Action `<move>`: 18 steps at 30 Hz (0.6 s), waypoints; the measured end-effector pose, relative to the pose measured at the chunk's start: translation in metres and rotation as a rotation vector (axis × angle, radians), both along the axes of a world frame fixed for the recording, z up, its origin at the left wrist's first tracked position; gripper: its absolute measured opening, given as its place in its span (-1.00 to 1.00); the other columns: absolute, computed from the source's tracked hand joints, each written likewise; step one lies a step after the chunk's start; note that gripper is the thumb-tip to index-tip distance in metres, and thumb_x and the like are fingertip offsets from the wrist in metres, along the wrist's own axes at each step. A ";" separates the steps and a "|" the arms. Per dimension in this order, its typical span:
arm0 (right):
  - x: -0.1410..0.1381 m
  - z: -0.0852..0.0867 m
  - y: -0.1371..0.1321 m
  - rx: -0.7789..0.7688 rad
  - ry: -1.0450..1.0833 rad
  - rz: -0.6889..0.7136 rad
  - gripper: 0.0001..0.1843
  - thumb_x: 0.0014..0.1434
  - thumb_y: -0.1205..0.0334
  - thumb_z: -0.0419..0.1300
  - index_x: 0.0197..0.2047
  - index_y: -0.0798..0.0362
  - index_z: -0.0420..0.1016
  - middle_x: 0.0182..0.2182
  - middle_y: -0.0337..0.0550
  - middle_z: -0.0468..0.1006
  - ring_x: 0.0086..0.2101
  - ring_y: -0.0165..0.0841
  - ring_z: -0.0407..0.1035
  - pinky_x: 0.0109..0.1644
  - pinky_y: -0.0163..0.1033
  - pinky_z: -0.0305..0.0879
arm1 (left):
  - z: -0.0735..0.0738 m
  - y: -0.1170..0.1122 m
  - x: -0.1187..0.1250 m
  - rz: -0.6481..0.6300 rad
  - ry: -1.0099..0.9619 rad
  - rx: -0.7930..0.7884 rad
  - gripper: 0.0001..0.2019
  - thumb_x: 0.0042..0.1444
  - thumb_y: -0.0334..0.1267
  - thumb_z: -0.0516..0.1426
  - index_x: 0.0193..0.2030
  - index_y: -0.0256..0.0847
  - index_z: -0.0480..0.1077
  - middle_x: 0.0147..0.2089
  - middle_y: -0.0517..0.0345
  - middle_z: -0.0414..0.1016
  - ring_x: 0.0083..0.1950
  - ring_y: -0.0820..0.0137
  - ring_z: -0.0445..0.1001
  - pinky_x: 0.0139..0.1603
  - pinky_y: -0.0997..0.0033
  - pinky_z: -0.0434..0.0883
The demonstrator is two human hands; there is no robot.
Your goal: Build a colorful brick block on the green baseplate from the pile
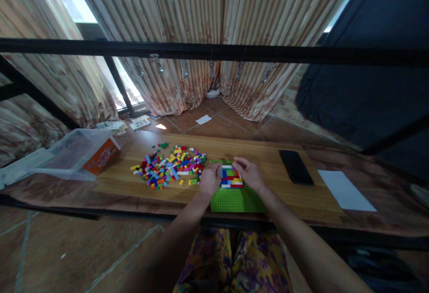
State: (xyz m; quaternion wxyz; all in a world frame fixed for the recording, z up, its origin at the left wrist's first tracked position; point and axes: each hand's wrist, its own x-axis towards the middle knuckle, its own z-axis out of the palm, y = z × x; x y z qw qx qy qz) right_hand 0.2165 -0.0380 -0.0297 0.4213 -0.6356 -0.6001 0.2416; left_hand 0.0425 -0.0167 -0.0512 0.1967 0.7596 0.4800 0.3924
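Note:
A small build of toy bricks [231, 178] in red, blue, white and yellow sits on the upper part of a green baseplate [236, 201]. My left hand [211, 178] is at the build's left side, its fingers curled closed against the edge. From the right, my right hand [249, 173] has thumb and fingers closed at the build's upper right corner. The fingertips are small and partly hidden, so any single brick between them cannot be made out. Left of my left hand lies a pile of loose toy bricks [174, 167] in many colours.
The wooden board [191, 195] lies on a low bench. A clear plastic box [72, 154] with an orange label lies at the left. A black phone [296, 167] and a white paper sheet [346, 190] are at the right. A dark rail [214, 52] crosses before the curtains.

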 end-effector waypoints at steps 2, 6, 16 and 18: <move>0.009 -0.007 -0.011 0.069 0.012 -0.141 -0.63 0.19 0.02 0.09 -0.10 0.07 0.55 -0.16 0.00 0.62 -0.18 -0.24 0.50 -0.05 -0.11 0.39 | -0.001 0.000 0.000 0.008 -0.008 0.003 -0.80 0.23 -0.36 0.02 -0.12 -0.21 0.46 -0.14 0.03 0.58 -0.09 0.33 0.54 0.03 0.28 0.46; 0.023 -0.023 -0.035 0.109 -0.096 -0.274 -0.54 0.25 -0.05 -0.04 -0.13 0.09 0.54 -0.18 0.07 0.60 -0.19 -0.18 0.47 -0.04 -0.04 0.36 | -0.003 -0.001 0.001 0.022 -0.043 0.017 -0.75 0.24 -0.34 0.00 0.00 -0.21 0.40 -0.07 -0.01 0.55 -0.04 0.30 0.52 0.06 0.24 0.45; 0.014 -0.036 -0.043 0.188 -0.481 -0.228 -0.60 0.29 0.20 -0.12 -0.19 0.09 0.54 -0.23 0.04 0.52 -0.15 -0.18 0.33 0.01 -0.02 0.27 | 0.002 -0.012 -0.001 -0.025 0.014 0.113 -0.71 0.30 -0.30 -0.09 0.07 -0.21 0.33 -0.11 -0.02 0.51 -0.05 0.30 0.50 0.03 0.24 0.46; 0.014 -0.038 -0.042 0.195 -0.517 -0.223 -0.61 0.28 0.23 -0.12 -0.19 0.08 0.54 -0.23 0.03 0.51 -0.14 -0.18 0.31 0.01 -0.01 0.25 | 0.002 -0.013 -0.001 -0.036 0.021 0.137 -0.71 0.30 -0.32 -0.09 0.07 -0.20 0.33 -0.12 -0.01 0.50 -0.06 0.32 0.49 0.02 0.25 0.46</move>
